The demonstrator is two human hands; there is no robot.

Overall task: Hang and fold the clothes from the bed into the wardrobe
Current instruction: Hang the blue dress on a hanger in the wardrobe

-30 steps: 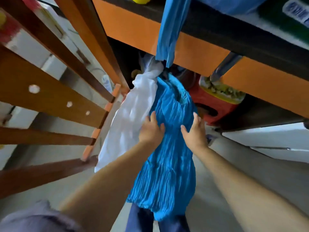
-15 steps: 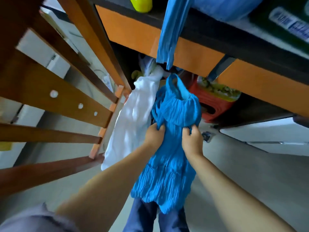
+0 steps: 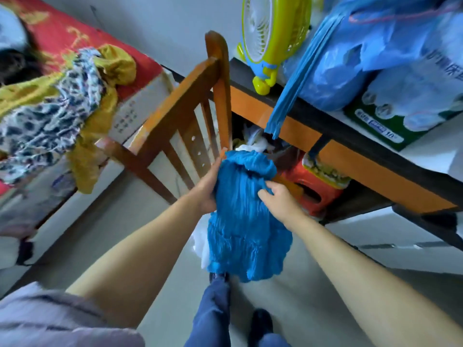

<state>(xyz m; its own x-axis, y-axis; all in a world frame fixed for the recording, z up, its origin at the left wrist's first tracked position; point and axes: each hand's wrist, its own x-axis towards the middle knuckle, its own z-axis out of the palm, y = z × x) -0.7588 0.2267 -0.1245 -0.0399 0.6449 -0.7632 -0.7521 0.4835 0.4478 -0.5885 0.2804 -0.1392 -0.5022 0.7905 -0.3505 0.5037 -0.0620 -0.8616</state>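
A crinkled blue garment (image 3: 244, 221) hangs in front of me, bunched at its top. My left hand (image 3: 208, 189) grips its left edge with the fingers behind the cloth. My right hand (image 3: 278, 199) pinches the fabric on the right side near the top. A white garment (image 3: 201, 246) shows only as a sliver behind the blue one. On the bed (image 3: 75, 41) at the upper left lies a pile of clothes: a yellow piece (image 3: 112, 63) and a blue-and-white patterned piece (image 3: 50, 113).
The bed's wooden footboard (image 3: 190, 101) stands just left of my hands. An orange-edged table (image 3: 350, 156) on the right carries a yellow-green fan (image 3: 270, 38), blue plastic bags (image 3: 375, 53) and a hanging blue strap (image 3: 288, 96). A red stool (image 3: 315, 191) sits underneath. My shoes stand on grey floor (image 3: 313, 296).
The view has swung up and left, bringing the bed and tabletop into sight. The blue garment is gathered up more tightly, and the white garment has slipped behind it.
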